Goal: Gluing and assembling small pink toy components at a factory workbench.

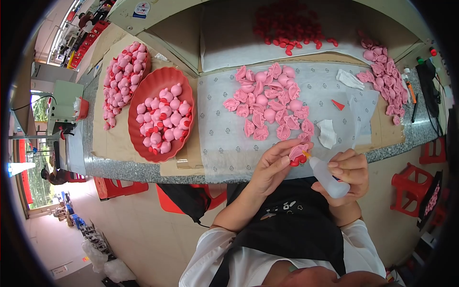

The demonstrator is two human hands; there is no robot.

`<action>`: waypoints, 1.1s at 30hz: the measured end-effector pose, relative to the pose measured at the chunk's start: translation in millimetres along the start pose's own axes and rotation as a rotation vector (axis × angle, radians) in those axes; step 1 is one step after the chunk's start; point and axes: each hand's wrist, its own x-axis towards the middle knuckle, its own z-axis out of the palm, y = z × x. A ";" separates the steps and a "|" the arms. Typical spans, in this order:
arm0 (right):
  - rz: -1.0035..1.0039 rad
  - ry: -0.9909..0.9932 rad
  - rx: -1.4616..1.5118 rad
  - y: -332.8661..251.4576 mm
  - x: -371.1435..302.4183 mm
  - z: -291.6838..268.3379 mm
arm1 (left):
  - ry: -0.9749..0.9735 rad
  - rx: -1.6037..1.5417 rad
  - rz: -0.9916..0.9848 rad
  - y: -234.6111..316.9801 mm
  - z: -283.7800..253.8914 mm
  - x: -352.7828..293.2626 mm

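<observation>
Right hand (351, 173): wrapped round a translucent squeeze bottle (329, 179), just right of lower centre; I'd press gently and evenly, since a hard squeeze would probably let out too much.
Left hand (271, 166): pinching a pink piece (297, 151) between thumb and fingertips near the centre, beside my right hand but apart from it; I'd keep this grip light so the piece doesn't buckle, and the fingers back from the tip.
Nozzle (307, 154): thin, yellowish, aimed at the piece's right edge; touching or just short of it, I cannot tell. I'd brace my wrists and turn the piece to meet the tip.
Held pink piece: cupped, open side partly toward me, with a frilled-looking edge; glossy red parts (295, 162) show just under it. Whether anything wet is on it, I cannot tell.
Pink pile (269, 115): centre of the frame, matte, ruffled cups among smooth round ones, on white printed paper (215, 165).
Scalloped bowl (135, 112): left of centre, coral red, with round pink pieces and red bits inside.
Red pieces (289, 47): top centre, small and shiny, heaped under the shelf.
</observation>
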 end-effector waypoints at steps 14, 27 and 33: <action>-0.009 0.061 0.003 5.4 -1.1 -4.4 | -0.031 -0.101 0.006 -2.6 -4.1 1.4; 0.024 0.059 0.062 4.0 -3.8 -6.6 | -0.047 -0.142 -0.017 -1.3 -3.1 2.0; 0.016 0.068 0.031 4.1 -4.3 -8.8 | -0.035 -0.166 0.007 -2.5 -2.6 1.3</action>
